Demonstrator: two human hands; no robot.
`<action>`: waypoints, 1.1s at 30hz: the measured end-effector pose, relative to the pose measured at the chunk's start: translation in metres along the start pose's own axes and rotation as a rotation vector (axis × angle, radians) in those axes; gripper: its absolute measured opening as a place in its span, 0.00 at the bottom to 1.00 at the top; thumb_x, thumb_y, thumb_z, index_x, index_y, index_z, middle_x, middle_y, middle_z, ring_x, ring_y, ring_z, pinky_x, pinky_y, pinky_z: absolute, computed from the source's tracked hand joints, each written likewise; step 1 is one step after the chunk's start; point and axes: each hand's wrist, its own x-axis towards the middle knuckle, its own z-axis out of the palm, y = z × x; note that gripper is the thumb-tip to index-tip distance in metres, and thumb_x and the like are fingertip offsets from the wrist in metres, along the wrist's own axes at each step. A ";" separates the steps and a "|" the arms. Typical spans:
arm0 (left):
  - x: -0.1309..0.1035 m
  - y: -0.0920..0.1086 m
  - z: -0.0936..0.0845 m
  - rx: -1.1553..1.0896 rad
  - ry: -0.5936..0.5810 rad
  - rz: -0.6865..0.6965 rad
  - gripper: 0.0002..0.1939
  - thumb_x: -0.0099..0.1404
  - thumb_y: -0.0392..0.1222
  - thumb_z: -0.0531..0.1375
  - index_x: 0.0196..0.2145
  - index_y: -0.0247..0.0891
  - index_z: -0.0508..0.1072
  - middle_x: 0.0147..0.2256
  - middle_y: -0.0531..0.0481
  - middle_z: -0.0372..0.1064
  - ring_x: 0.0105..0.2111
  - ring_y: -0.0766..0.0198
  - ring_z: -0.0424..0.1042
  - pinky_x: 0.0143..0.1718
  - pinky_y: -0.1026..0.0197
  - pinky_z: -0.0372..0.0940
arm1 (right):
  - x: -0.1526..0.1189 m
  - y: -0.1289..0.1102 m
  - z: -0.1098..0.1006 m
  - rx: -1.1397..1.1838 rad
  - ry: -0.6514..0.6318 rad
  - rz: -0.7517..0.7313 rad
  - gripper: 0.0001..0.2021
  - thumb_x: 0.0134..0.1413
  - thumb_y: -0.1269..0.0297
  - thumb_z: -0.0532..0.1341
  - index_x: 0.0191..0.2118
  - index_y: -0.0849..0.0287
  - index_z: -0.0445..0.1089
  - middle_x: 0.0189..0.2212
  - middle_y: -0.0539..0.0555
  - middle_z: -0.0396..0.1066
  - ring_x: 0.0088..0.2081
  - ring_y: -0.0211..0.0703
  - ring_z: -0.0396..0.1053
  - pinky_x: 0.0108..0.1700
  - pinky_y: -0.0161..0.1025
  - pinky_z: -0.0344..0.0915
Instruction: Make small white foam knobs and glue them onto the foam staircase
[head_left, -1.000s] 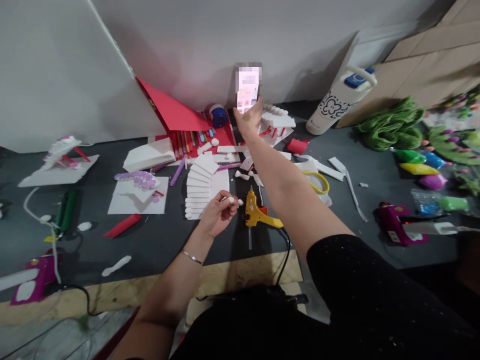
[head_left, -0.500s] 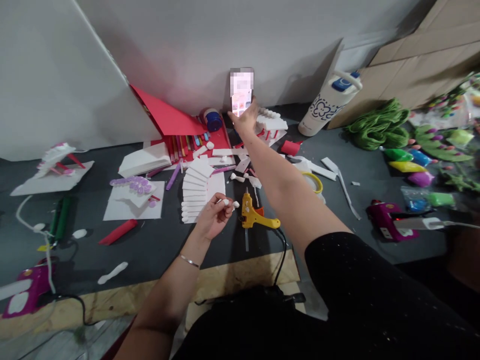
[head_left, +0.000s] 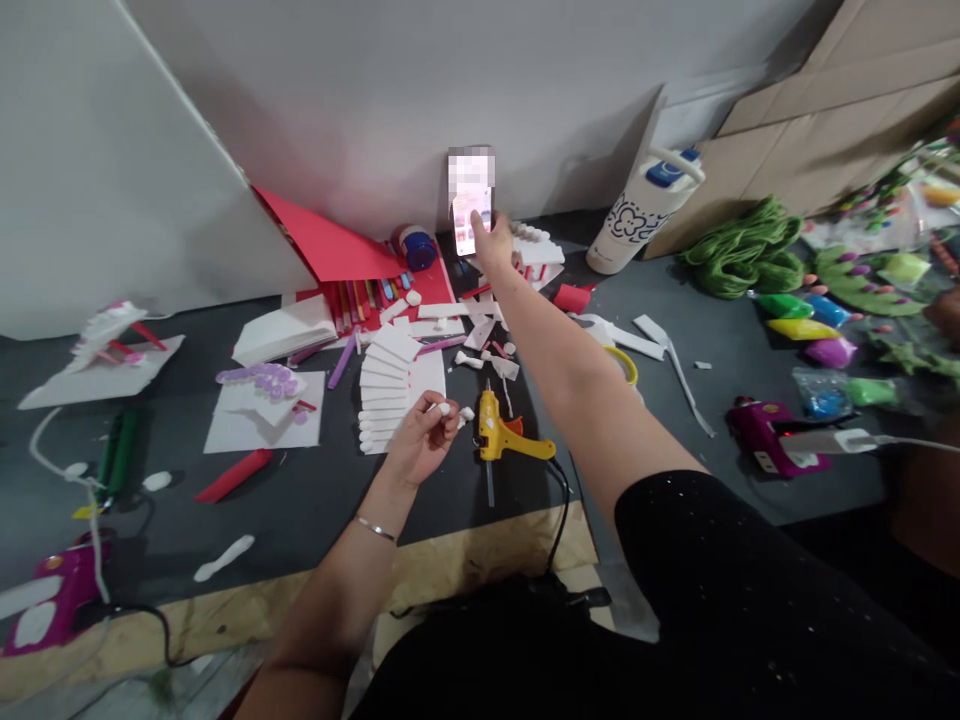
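Note:
My left hand point(head_left: 424, 440) is closed in a pinch around a small white piece of clay point(head_left: 443, 409), low over the table. Beside its fingertips is another small white lump point(head_left: 466, 415). Farther out, my right hand point(head_left: 495, 246) grips the lower right side of a lit smartphone point(head_left: 466, 190), its thumb across the screen and the other fingers partly hidden. A yellow hot glue gun point(head_left: 491, 430) lies just right of my left hand. To that hand's left, white strips with rounded ends point(head_left: 381, 420) are fanned over a white sheet point(head_left: 431, 375).
A white bottle point(head_left: 626, 220) stands by the wall, near green cord point(head_left: 739, 250) and coloured clay packs point(head_left: 799, 330). Small white models, including one with purple trim point(head_left: 270, 382), sit left and behind. Purple power blocks point(head_left: 772, 435) with cables lie at both sides.
My right thumb has moved from the phone's lower left edge onto its screen. The phone sits slightly lower and tilts differently. My left hand keeps its pinch; the whole view has shifted a little.

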 end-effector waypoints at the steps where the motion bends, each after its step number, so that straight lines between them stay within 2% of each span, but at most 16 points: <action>1: 0.000 0.000 0.000 0.001 0.000 0.000 0.25 0.47 0.42 0.80 0.31 0.38 0.68 0.27 0.57 0.66 0.24 0.75 0.61 0.23 0.73 0.54 | 0.002 -0.001 0.000 0.007 -0.005 0.002 0.21 0.75 0.57 0.50 0.59 0.69 0.68 0.57 0.68 0.75 0.59 0.52 0.73 0.67 0.53 0.65; 7: 0.001 0.001 -0.001 0.014 -0.008 0.008 0.26 0.45 0.44 0.81 0.31 0.38 0.69 0.27 0.56 0.66 0.24 0.75 0.61 0.25 0.73 0.57 | 0.011 0.004 0.003 0.008 -0.016 0.014 0.22 0.75 0.58 0.47 0.60 0.68 0.67 0.59 0.67 0.73 0.61 0.53 0.73 0.69 0.56 0.63; 9: 0.001 0.001 -0.001 0.017 -0.013 0.010 0.26 0.45 0.44 0.81 0.31 0.38 0.69 0.27 0.56 0.66 0.24 0.75 0.61 0.25 0.73 0.57 | 0.007 0.009 0.004 -0.004 -0.008 0.002 0.23 0.73 0.56 0.52 0.63 0.67 0.64 0.60 0.67 0.72 0.64 0.54 0.70 0.70 0.56 0.62; 12: 0.001 0.001 -0.001 0.015 -0.024 0.008 0.25 0.46 0.44 0.81 0.31 0.38 0.69 0.27 0.56 0.65 0.25 0.75 0.61 0.25 0.73 0.56 | -0.002 0.015 0.008 -0.052 0.005 -0.046 0.31 0.65 0.55 0.63 0.67 0.66 0.59 0.67 0.70 0.66 0.71 0.56 0.61 0.71 0.56 0.59; 14: 0.002 0.001 -0.002 0.015 -0.026 0.007 0.25 0.46 0.44 0.81 0.31 0.38 0.69 0.28 0.56 0.65 0.25 0.75 0.61 0.25 0.72 0.57 | -0.009 0.016 0.010 -0.102 0.007 -0.069 0.35 0.61 0.56 0.66 0.68 0.66 0.58 0.69 0.72 0.62 0.73 0.58 0.56 0.72 0.57 0.58; 21: 0.002 0.001 -0.002 0.016 -0.017 0.016 0.26 0.45 0.44 0.81 0.31 0.38 0.69 0.27 0.57 0.66 0.24 0.75 0.60 0.25 0.73 0.56 | -0.016 0.008 0.018 -0.269 -0.006 -0.050 0.42 0.60 0.53 0.68 0.68 0.78 0.54 0.68 0.80 0.58 0.72 0.68 0.55 0.73 0.60 0.53; 25: 0.003 0.001 -0.002 0.010 -0.006 0.013 0.27 0.44 0.43 0.82 0.31 0.38 0.69 0.27 0.57 0.66 0.24 0.75 0.61 0.24 0.73 0.55 | -0.017 0.003 0.021 -0.320 0.021 -0.025 0.47 0.58 0.52 0.70 0.70 0.78 0.51 0.69 0.80 0.56 0.73 0.71 0.53 0.72 0.63 0.55; 29: 0.003 0.001 -0.002 0.009 -0.018 0.015 0.26 0.45 0.43 0.81 0.31 0.38 0.69 0.27 0.57 0.66 0.24 0.75 0.61 0.24 0.72 0.55 | -0.021 -0.003 0.019 -0.369 0.026 0.015 0.48 0.58 0.51 0.71 0.70 0.80 0.51 0.70 0.80 0.54 0.74 0.70 0.50 0.72 0.58 0.56; 33: 0.003 0.001 -0.002 0.008 -0.022 0.016 0.26 0.45 0.43 0.81 0.31 0.38 0.69 0.27 0.56 0.66 0.24 0.75 0.61 0.24 0.72 0.55 | -0.023 -0.006 0.018 -0.407 0.011 -0.008 0.48 0.63 0.50 0.66 0.72 0.82 0.46 0.68 0.80 0.55 0.74 0.68 0.50 0.72 0.50 0.55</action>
